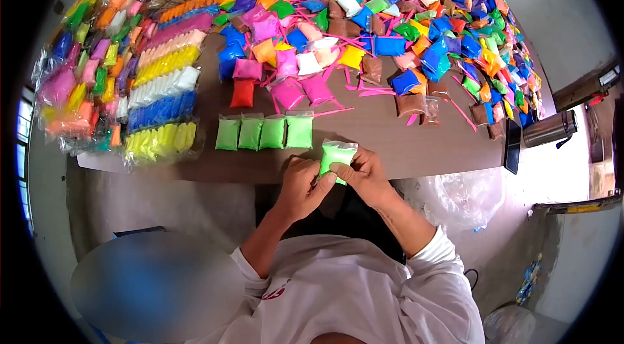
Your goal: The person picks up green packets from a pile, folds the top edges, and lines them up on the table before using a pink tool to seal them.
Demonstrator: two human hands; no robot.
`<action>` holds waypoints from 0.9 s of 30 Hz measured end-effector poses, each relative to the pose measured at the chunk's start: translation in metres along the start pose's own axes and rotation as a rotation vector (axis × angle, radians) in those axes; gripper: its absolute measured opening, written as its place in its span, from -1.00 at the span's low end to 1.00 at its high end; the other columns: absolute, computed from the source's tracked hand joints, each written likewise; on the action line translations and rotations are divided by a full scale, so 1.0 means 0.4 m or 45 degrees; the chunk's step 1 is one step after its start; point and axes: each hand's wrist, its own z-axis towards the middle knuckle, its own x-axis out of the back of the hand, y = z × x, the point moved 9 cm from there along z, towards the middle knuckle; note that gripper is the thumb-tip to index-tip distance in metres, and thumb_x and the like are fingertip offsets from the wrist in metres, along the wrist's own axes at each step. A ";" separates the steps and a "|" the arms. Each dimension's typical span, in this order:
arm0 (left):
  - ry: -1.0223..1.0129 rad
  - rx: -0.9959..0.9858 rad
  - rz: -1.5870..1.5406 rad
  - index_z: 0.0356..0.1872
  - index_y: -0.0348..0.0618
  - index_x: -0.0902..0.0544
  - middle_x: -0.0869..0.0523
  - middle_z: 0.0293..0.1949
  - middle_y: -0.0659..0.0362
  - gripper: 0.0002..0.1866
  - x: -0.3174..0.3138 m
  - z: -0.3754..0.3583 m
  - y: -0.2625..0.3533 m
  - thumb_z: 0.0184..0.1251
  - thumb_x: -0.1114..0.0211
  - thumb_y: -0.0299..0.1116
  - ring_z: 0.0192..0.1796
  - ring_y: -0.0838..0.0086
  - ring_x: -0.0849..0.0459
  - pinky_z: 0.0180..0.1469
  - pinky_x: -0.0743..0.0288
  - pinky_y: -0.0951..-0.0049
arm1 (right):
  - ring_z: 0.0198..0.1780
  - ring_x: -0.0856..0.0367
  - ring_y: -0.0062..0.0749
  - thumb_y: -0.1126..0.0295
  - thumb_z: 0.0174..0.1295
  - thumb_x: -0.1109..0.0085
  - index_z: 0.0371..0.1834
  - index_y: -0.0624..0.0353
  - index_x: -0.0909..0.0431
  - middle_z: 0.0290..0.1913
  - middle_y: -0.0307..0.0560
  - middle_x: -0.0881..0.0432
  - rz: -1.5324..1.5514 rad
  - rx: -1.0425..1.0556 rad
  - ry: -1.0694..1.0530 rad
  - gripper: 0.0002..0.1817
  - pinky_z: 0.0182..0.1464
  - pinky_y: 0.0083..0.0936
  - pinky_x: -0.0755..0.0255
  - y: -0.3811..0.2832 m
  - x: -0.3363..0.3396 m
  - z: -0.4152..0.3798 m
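Observation:
A light green packet in clear plastic [336,155] is held up near the table's front edge, between my two hands. My right hand [365,176] grips its right side, with the thumb pressed on the front. My left hand [302,181] closes on its lower left side, the fingers curled in. Just beyond, to the left, a row of several matching green packets [261,132] lies side by side on the brown table [364,142]. What the fingers do behind the packet is hidden.
A large heap of loose coloured packets [390,46] with pink plastic sticks [333,112] covers the back and right. Bagged rows of coloured packets [162,110] lie on the left. A phone [513,146] and a steel mug [545,129] are at the right edge. A clear plastic bag [465,194] sits below.

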 end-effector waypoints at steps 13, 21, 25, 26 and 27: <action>-0.115 -0.010 0.077 -0.40 -0.20 -0.56 -0.47 -0.57 0.12 -0.63 -0.009 -0.003 -0.001 0.47 -0.15 -0.08 -0.48 0.21 -0.39 -0.27 -0.23 0.26 | -0.26 -0.58 -0.69 0.47 0.30 -0.24 -0.10 0.27 -0.67 -0.23 -0.29 -0.69 0.087 -0.197 0.150 -0.83 -0.18 -0.64 -0.48 0.043 0.014 0.035; -0.013 -0.006 0.030 -0.56 -0.19 -0.46 -0.46 -0.62 0.05 -0.55 0.002 0.004 0.005 0.45 -0.17 -0.05 -0.51 0.10 -0.43 -0.30 -0.22 0.20 | -0.27 -0.58 -0.69 0.36 0.34 -0.29 -0.10 0.26 -0.67 -0.25 -0.28 -0.69 0.206 -0.240 0.147 -0.80 -0.20 -0.63 -0.48 0.036 0.012 0.040; -0.007 0.008 0.057 -0.53 -0.18 -0.48 -0.47 -0.61 0.05 -0.56 0.001 0.000 -0.003 0.48 -0.13 -0.06 -0.49 0.10 -0.45 -0.29 -0.23 0.20 | -0.24 -0.59 -0.70 0.38 0.32 -0.31 -0.09 0.24 -0.67 -0.22 -0.27 -0.70 0.270 -0.242 0.188 -0.80 -0.19 -0.63 -0.48 0.046 0.039 0.032; -0.004 0.030 0.009 -0.52 -0.18 -0.49 -0.48 -0.60 0.05 -0.57 0.002 0.000 -0.003 0.48 -0.13 -0.06 -0.48 0.10 -0.45 -0.29 -0.23 0.20 | -0.24 -0.59 -0.70 0.40 0.31 -0.31 -0.09 0.24 -0.67 -0.21 -0.27 -0.69 0.379 -0.284 0.051 -0.81 -0.19 -0.63 -0.47 0.040 0.033 0.025; -0.002 0.052 -0.039 -0.51 -0.18 -0.50 -0.49 -0.59 0.06 -0.57 0.004 0.000 -0.005 0.49 -0.12 -0.07 -0.48 0.10 -0.46 -0.28 -0.24 0.20 | -0.24 -0.59 -0.70 0.42 0.30 -0.31 -0.09 0.24 -0.67 -0.21 -0.27 -0.69 0.488 -0.325 -0.087 -0.82 -0.19 -0.64 -0.47 0.037 0.015 0.019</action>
